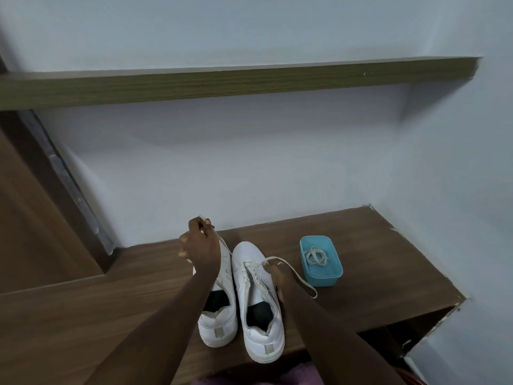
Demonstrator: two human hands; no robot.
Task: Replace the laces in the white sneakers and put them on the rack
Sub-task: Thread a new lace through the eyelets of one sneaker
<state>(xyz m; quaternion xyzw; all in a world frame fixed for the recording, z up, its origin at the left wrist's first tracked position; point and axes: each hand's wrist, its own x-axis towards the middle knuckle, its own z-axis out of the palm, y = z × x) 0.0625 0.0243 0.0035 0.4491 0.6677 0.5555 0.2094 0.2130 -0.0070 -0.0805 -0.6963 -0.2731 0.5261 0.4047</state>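
Observation:
Two white sneakers stand side by side on a brown wooden surface [97, 309], toes pointing away from me. The left sneaker [219, 320] is partly hidden by my left forearm. The right sneaker [256, 309] has a loose white lace [298, 277] threaded through its front eyelets. My left hand [198, 243] is raised above the left sneaker's toe and pinches one end of the lace. My right hand [277, 276] rests on the right sneaker's side and holds the other strand, which trails off to the right.
A small teal plastic box [330, 276] with a coiled lace [316, 257] inside sits right of the shoes. A wooden shelf [236, 84] runs along the pale wall above. A dark opening [399, 337] lies below the surface at right. A brown panel [30, 218] stands at left.

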